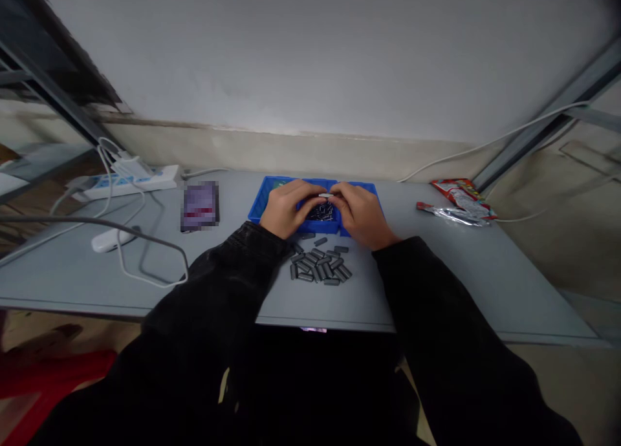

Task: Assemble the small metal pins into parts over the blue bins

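Observation:
Above the blue parts bins, my left hand and my right hand come together, fingers pinched. Between their fingertips is a small pale, elongated piece, gripped from both ends; its exact kind is too small to make out. Beneath it, the middle bin holds many small dark metal pins. My hands hide parts of the bins on both sides. On the table just in front of the bins lies a loose pile of short dark grey cylindrical pieces.
A white power strip with plugs and cables stands at the back left, beside a blurred-out phone-like rectangle. A white adapter and looping cable lie nearer. Red and silver snack packets lie at the right on the grey table.

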A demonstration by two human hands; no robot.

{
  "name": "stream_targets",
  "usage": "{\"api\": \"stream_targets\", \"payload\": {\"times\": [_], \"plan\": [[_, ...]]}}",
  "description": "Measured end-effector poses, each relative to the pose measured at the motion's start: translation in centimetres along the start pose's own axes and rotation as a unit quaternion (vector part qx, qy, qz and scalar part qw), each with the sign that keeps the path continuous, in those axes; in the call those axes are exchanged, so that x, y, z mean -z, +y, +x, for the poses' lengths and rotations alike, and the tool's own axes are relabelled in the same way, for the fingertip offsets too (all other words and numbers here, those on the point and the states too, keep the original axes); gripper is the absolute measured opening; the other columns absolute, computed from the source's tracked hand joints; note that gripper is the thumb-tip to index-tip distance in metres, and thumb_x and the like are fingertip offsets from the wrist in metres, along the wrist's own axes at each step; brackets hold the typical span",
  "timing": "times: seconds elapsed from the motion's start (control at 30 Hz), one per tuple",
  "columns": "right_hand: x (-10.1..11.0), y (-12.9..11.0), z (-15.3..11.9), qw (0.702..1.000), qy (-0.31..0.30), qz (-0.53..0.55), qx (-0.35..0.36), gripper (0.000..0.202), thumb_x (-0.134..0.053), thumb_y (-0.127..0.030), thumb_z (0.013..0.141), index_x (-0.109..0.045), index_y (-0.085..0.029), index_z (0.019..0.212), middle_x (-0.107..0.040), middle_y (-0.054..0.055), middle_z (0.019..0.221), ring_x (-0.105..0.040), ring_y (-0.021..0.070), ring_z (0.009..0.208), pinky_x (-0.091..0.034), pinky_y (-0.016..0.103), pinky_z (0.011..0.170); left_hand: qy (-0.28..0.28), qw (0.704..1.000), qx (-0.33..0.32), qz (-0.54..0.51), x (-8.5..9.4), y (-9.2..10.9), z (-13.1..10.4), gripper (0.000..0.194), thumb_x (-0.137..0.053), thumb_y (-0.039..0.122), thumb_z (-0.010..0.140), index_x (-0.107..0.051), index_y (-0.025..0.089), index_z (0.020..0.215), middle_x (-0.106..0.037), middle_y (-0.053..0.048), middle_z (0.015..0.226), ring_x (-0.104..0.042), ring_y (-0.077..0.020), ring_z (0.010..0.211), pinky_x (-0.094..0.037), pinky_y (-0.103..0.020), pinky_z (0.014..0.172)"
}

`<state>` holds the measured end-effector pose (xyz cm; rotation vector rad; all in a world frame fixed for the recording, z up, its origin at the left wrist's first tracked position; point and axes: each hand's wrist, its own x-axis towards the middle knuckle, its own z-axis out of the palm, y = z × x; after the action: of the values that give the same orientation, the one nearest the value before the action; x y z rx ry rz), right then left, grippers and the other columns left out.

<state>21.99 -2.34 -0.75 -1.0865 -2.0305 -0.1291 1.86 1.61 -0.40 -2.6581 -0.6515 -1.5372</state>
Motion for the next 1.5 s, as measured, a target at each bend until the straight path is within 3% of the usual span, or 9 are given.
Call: {"api": "stream_targets", "payload": {"times": [1.5], "plan": [[-0.03, 0.03, -0.02, 1.0, -0.007, 0.011, -0.011, 0.023, -0.043, -0.035, 0.104, -0.062, -0.022, 0.106, -0.071, 0.006, 0.098, -0.063, 0.019, 0.087, -0.046, 0.035, 0.082, -0.012, 1.0, 0.019, -0.003, 0.08, 0.32, 0.09, 0.019, -0.062, 0.03, 0.099, -0.073, 0.017, 0.105, -0.076, -0.007, 0.095, -0.071, -0.0154, 0.085, -0.056, -0.03, 0.082]]}}
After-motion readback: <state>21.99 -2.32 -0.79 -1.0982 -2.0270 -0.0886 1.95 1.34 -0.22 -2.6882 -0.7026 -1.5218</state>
